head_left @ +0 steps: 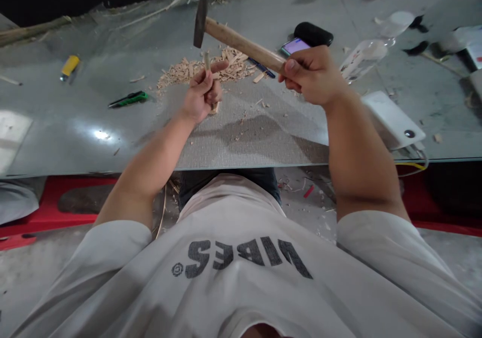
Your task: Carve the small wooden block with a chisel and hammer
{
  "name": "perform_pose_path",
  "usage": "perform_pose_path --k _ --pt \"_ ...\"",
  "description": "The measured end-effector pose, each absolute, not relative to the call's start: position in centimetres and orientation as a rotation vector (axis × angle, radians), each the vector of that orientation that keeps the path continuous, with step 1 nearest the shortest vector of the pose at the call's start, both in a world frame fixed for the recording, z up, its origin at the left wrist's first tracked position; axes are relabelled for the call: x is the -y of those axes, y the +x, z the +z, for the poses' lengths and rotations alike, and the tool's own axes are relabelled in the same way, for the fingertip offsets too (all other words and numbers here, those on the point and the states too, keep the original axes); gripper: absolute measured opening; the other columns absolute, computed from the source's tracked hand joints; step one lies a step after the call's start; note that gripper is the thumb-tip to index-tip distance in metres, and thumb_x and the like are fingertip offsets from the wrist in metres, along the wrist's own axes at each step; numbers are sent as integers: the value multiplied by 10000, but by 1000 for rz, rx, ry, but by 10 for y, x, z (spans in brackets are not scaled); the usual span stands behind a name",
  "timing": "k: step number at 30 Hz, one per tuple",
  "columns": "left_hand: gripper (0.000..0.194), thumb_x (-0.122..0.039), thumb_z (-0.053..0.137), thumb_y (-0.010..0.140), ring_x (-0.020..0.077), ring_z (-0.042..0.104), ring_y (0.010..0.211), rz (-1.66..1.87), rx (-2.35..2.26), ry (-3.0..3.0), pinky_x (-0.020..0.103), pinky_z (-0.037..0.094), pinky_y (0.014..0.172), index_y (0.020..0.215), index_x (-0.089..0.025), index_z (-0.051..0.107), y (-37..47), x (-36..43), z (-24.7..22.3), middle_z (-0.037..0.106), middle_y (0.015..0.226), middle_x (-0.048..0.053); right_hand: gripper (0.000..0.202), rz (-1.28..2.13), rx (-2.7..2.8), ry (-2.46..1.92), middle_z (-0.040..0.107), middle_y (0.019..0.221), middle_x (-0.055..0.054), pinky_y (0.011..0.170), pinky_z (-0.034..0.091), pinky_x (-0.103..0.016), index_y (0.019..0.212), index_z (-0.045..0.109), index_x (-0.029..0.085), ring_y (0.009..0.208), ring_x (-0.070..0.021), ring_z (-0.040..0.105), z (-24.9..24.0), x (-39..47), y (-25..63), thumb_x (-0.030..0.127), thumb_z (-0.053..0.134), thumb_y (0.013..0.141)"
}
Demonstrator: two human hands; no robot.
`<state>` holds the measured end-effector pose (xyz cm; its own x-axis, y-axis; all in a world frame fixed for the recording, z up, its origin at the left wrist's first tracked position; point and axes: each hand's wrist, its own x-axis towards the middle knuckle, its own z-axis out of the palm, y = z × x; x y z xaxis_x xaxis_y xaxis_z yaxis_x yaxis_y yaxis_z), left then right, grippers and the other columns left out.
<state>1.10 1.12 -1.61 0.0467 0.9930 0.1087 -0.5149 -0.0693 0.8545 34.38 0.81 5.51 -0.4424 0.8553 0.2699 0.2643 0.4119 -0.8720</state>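
Observation:
My right hand (311,74) is closed round the wooden handle of a hammer (244,44). The hammer is raised above the table, its dark metal head up and to the left. My left hand (203,94) pinches a short, pale, upright stick (207,61), with the index finger stretched to the right. The stick's top is just below the hammer head in view, and the two look apart. Beneath my left hand a small piece of wood (215,108) shows, mostly covered. Wood chips (235,64) lie in a heap just beyond my left hand.
On the glass-topped table (124,142) lie a green cutter (130,99) and a yellow cutter (70,67) at left. A blue pen (261,68), phone (295,46), black case (313,33), clear bottle (363,59) and white power bank (393,120) are toward the right.

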Motion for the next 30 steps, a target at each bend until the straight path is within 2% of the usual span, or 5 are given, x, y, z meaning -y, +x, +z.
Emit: perform_pose_path --k 7,13,16,21,30 --pt "475 -763 666 1298 190 407 449 1353 -748 749 352 341 530 1150 -390 920 10 -11 -14 294 592 -81 796 987 1912 -995 543 655 -43 680 308 -489 796 770 374 644 -257 414 57 -6 342 1157 831 924" --pt "278 -563 717 1234 246 466 609 1473 -749 872 395 381 656 1076 -432 903 12 -9 -18 315 607 -49 843 994 1935 -995 530 646 -40 651 299 -481 806 774 375 642 -260 417 57 -7 343 1213 813 881" --pt "391 -562 665 1287 241 358 591 1500 -785 985 416 325 651 1037 -393 913 16 -7 -16 286 634 -47 851 990 1933 -982 535 654 -47 648 307 -492 811 775 367 633 -257 413 57 -7 343 1213 817 880" --pt "527 -319 457 1373 239 85 687 1467 -705 1095 403 228 643 1132 -288 925 20 0 -11 234 674 -64 841 1001 1937 -985 530 646 -37 664 327 -484 811 760 364 645 -254 415 58 -6 343 1198 812 903" --pt "516 -414 486 1313 269 27 720 1505 -775 1167 449 175 703 1124 -367 964 19 -6 -19 223 687 -43 845 973 1940 -949 536 642 -34 630 300 -476 801 771 360 614 -243 412 56 -7 344 1195 820 916"
